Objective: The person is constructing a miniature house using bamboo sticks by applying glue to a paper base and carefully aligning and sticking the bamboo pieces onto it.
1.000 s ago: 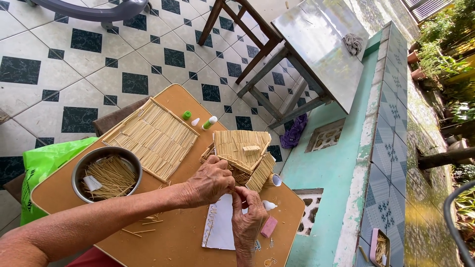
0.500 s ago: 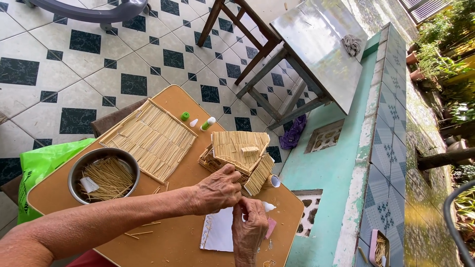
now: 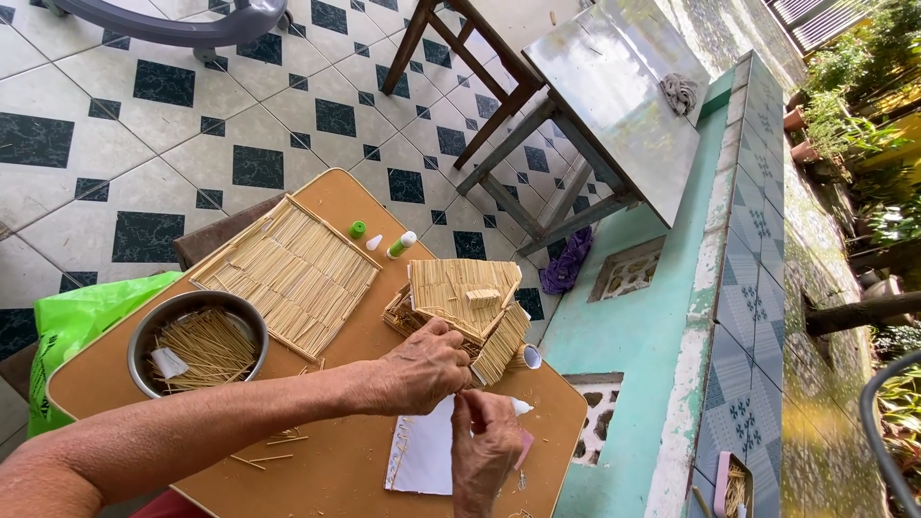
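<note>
While my board (image 3: 336,470) sits low over the tiled floor (image 3: 144,125), the little stick house (image 3: 460,312) stands near its far right side, and it looks good: pale straw-coloured sticks laid side by side over a sloped roof, a small block of sticks on top, walls of the same sticks below. My left hand (image 3: 422,369) is curled, fingers bent in, resting against the near edge of the house. My right hand (image 3: 484,446) is pinched shut just below it, thumb and fingertips pressed together on something thin; I cannot tell what, it is too small to make out. The two hands nearly touch. Under the right hand lies a white sheet (image 3: 422,460), with a white glue tip (image 3: 521,407) poking out just beside my knuckles. Left of the house lies a flat stick panel (image 3: 288,273), framed at the edges. Nearer me, a metal bowl (image 3: 153,331) holds loose sticks. Beyond the panel, a green cap (image 3: 357,229) and a small bottle (image 3: 401,245) lie near the board's far edge. Stray sticks (image 3: 269,451) lie on the board by my left forearm.
</note>
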